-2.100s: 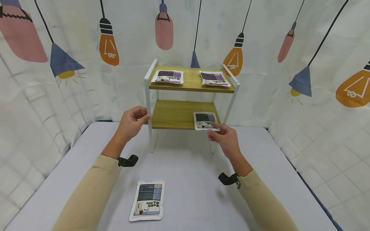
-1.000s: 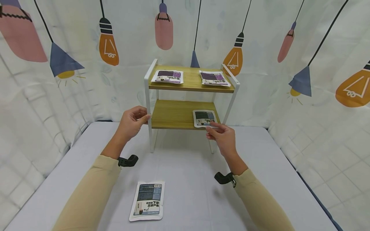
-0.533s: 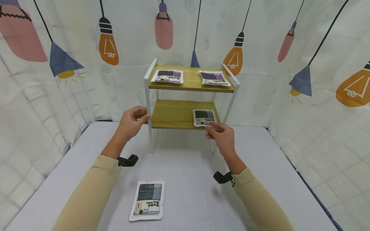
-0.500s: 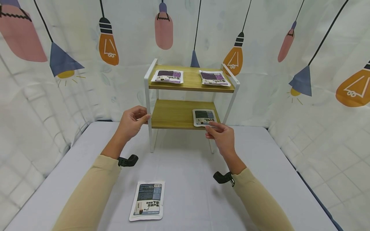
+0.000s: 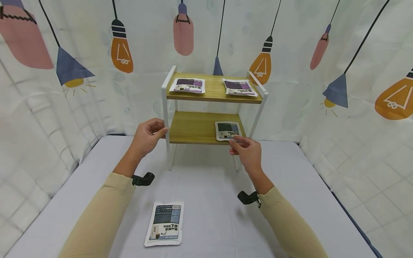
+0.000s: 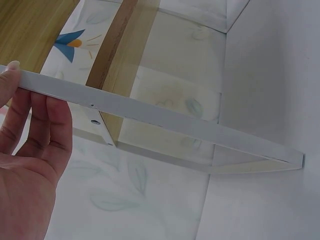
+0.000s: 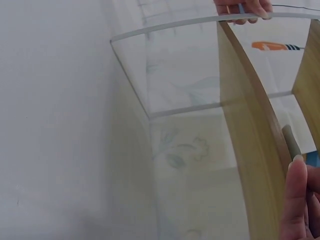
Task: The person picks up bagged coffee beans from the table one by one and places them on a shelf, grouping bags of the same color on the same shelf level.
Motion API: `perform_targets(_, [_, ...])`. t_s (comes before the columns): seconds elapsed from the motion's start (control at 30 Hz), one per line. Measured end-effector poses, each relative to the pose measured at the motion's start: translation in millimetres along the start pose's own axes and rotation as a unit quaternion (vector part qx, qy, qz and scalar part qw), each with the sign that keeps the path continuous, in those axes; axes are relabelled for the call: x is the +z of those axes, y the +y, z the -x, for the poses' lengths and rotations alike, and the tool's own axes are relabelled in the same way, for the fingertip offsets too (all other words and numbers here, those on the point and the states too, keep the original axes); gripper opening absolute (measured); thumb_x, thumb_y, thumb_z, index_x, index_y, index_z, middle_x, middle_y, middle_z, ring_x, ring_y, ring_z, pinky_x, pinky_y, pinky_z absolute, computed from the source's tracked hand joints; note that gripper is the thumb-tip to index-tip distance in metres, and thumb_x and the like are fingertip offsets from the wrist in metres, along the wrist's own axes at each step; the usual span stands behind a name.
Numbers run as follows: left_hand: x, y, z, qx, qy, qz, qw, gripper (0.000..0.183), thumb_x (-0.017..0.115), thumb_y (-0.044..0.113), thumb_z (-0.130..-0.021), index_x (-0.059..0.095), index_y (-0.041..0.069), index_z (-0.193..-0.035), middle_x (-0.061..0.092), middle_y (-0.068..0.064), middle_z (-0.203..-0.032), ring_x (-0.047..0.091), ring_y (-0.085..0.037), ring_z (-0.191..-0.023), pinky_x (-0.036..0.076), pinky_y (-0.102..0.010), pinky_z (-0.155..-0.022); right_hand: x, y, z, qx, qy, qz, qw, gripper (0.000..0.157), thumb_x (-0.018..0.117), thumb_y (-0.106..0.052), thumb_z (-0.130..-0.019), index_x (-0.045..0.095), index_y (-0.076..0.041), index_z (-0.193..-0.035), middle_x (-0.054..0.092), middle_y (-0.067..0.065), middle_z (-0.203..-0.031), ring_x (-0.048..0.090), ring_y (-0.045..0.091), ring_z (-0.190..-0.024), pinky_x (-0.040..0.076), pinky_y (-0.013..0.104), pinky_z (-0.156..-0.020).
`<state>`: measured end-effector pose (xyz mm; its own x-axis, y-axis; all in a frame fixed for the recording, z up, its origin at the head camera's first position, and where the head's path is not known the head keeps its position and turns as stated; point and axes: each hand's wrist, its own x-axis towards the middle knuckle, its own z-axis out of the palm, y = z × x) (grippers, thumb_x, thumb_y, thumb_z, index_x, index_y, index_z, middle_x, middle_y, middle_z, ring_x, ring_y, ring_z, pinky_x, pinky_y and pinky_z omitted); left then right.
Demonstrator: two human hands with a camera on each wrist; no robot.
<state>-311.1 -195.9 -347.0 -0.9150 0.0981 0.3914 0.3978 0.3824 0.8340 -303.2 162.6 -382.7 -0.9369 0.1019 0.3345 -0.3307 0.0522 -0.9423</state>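
A small two-tier shelf [image 5: 193,129] with wooden boards and white side frames stands at the back of the table. My left hand [image 5: 146,138] grips its left white upright [image 6: 130,106], thumb on one side and fingers on the other in the left wrist view. On the right part of the lower board lies a flat white pouch [image 5: 227,129] with a dark printed label. My right hand [image 5: 249,152] pinches that pouch by its near right corner, just over the board's front edge. In the right wrist view only a thin end of the pouch [image 7: 291,142] shows above the thumb.
On the top board lie purple-labelled pouches, some at the left [image 5: 188,86] and some at the right [image 5: 240,88]. Another dark-labelled pouch [image 5: 165,224] lies on the white-covered table [image 5: 206,200] in front. A printed curtain [image 5: 148,82] surrounds the table behind and at both sides.
My right hand has moved slightly forward and left, and the pouch has slid farther back onto the lower board. My left hand has stayed on the upright.
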Motion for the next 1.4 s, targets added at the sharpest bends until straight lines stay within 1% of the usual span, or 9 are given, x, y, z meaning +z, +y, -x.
perform_targets(0.17, [-0.4, 0.6, -0.5, 0.001, -0.002, 0.007, 1.0000, 0.026, 0.066, 0.026, -0.102, 0.066, 0.007, -0.120, 0.068, -0.015, -0.112, 0.070, -0.013, -0.099, 0.057, -0.016, -0.085, 0.1, -1, 0, 0.002, 0.000, -0.001, 1.000, 0.030, 0.080, -0.015, -0.089, 0.075, 0.002, -0.113, 0.076, 0.024, -0.092, 0.072, 0.011, -0.061, 0.063, 0.029, -0.063])
perform_targets(0.43, [-0.7, 1.8, 0.8, -0.001, -0.006, 0.001, 1.0000, 0.027, 0.065, 0.027, -0.102, 0.066, 0.008, -0.122, 0.069, -0.014, -0.113, 0.069, -0.014, -0.101, 0.057, -0.016, -0.085, 0.4, -3, 2, 0.013, 0.001, -0.001, 1.000, 0.032, 0.080, -0.016, -0.090, 0.074, 0.002, -0.116, 0.074, 0.032, -0.098, 0.072, 0.010, -0.061, 0.063, 0.028, -0.063])
perform_targets(0.53, [-0.8, 2.0, 1.0, -0.001, -0.008, 0.001, 1.0000, 0.027, 0.065, 0.027, -0.102, 0.066, 0.008, -0.122, 0.069, -0.014, -0.114, 0.069, -0.013, -0.101, 0.057, -0.016, -0.086, 0.5, -3, 3, 0.017, 0.003, -0.001, 1.000, 0.032, 0.080, -0.017, -0.090, 0.074, 0.000, -0.117, 0.075, 0.026, -0.096, 0.072, 0.011, -0.061, 0.063, 0.028, -0.063])
perform_targets(0.7, [-0.8, 1.8, 0.7, -0.002, -0.010, 0.000, 1.0000, 0.029, 0.064, 0.026, -0.103, 0.064, 0.005, -0.123, 0.069, -0.015, -0.114, 0.070, -0.012, -0.100, 0.056, -0.015, -0.087, 0.6, -1, 5, 0.017, 0.006, -0.011, 1.000, 0.032, 0.078, -0.020, -0.092, 0.074, -0.003, -0.119, 0.077, 0.011, -0.086, 0.072, 0.012, -0.061, 0.063, 0.029, -0.063])
perform_targets(0.87, [-1.3, 2.3, 0.8, -0.004, -0.011, 0.005, 0.9999, 0.031, 0.064, 0.025, -0.102, 0.064, 0.004, -0.125, 0.069, -0.017, -0.116, 0.069, -0.012, -0.100, 0.056, -0.015, -0.086, 1.3, 1, 9, 0.019, 0.004, -0.024, 1.000, 0.033, 0.075, -0.027, -0.094, 0.074, -0.007, -0.120, 0.075, 0.005, -0.082, 0.071, 0.013, -0.060, 0.063, 0.031, -0.062])
perform_targets(1.03, [-1.3, 2.0, 0.9, -0.005, -0.009, 0.005, 0.9999, 0.028, 0.064, 0.026, -0.102, 0.065, 0.006, -0.122, 0.068, -0.016, -0.115, 0.069, -0.012, -0.100, 0.056, -0.015, -0.086, 1.8, 3, 16, 0.040, -0.005, -0.002, 0.999, 0.036, 0.074, -0.036, -0.094, 0.074, -0.012, -0.121, 0.074, 0.018, -0.094, 0.071, 0.015, -0.063, 0.064, 0.031, -0.065])
perform_targets(1.1, [-1.0, 1.9, 0.8, -0.004, -0.009, 0.004, 0.9999, 0.030, 0.064, 0.027, -0.102, 0.064, 0.004, -0.123, 0.068, -0.016, -0.115, 0.069, -0.012, -0.101, 0.056, -0.015, -0.086, 2.1, 3, 20, 0.045, -0.007, 0.007, 0.999, 0.037, 0.073, -0.037, -0.095, 0.073, -0.013, -0.123, 0.074, 0.021, -0.098, 0.071, 0.015, -0.064, 0.064, 0.030, -0.067])
perform_targets(1.27, [-0.8, 1.3, 0.4, -0.002, -0.010, 0.008, 0.9999, 0.033, 0.064, 0.026, -0.102, 0.063, 0.001, -0.125, 0.068, -0.015, -0.114, 0.069, -0.012, -0.101, 0.057, -0.015, -0.085, 3.1, 9, 29, 0.027, 0.001, 0.003, 1.000, 0.034, 0.073, -0.032, -0.096, 0.072, -0.017, -0.126, 0.073, 0.010, -0.101, 0.071, 0.014, -0.066, 0.064, 0.029, -0.068])
perform_targets(1.4, [-0.8, 0.7, 0.2, -0.001, -0.008, 0.009, 0.9999, 0.030, 0.065, 0.025, -0.102, 0.064, 0.004, -0.123, 0.068, -0.014, -0.113, 0.068, -0.011, -0.101, 0.057, -0.015, -0.085, 4.3, 15, 35, 0.017, 0.009, -0.010, 1.000, 0.033, 0.075, -0.031, -0.095, 0.072, -0.018, -0.126, 0.071, 0.007, -0.102, 0.070, 0.014, -0.067, 0.064, 0.028, -0.069])
